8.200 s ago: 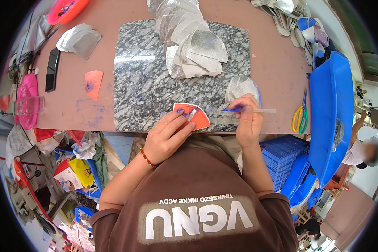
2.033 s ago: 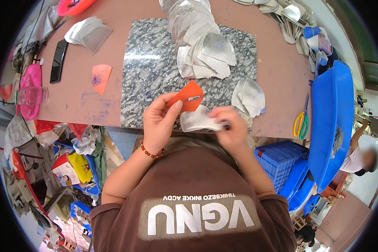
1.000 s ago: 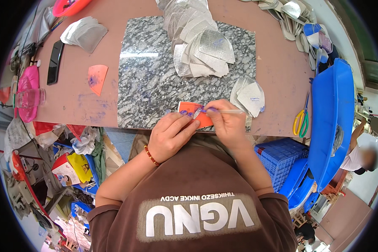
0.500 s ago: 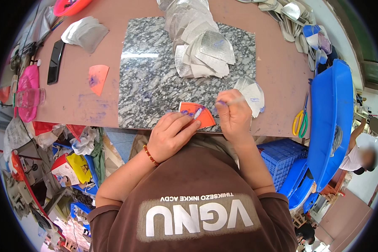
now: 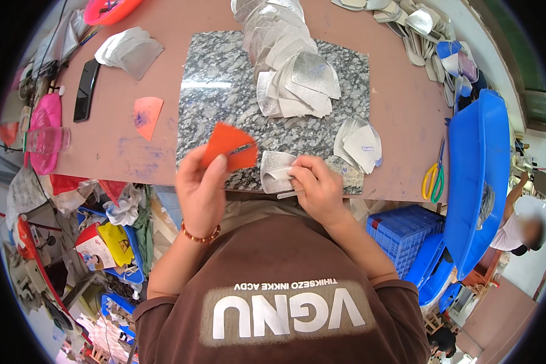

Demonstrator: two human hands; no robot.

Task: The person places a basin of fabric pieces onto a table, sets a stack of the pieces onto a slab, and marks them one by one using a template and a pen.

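Note:
My left hand [image 5: 203, 188] holds an orange fan-shaped template [image 5: 231, 147] with a slot, raised over the near left part of the stone slab [image 5: 215, 100]. My right hand [image 5: 318, 187] is closed at the right edge of a silvery fan-shaped piece [image 5: 274, 167] lying at the slab's near edge. A slim pale stick [image 5: 288, 195], perhaps a pen, pokes out below those fingers. Right of that hand lies a small stack of silvery pieces [image 5: 361, 145], the top one bearing a purple mark. A long overlapping row of silvery pieces [image 5: 297, 79] runs up the slab.
Toward the left lie a second orange template [image 5: 147, 118], a black phone [image 5: 87, 91] and another silvery stack [image 5: 129, 51]. Scissors [image 5: 434, 176] with yellow and green handles rest at the right edge, beside a large blue tub [image 5: 479, 176]. Grey pieces [image 5: 415, 36] are heaped far right.
My left hand has lifted the orange template off the silvery piece and moved it up and left. My right hand has come down and left onto the uncovered piece.

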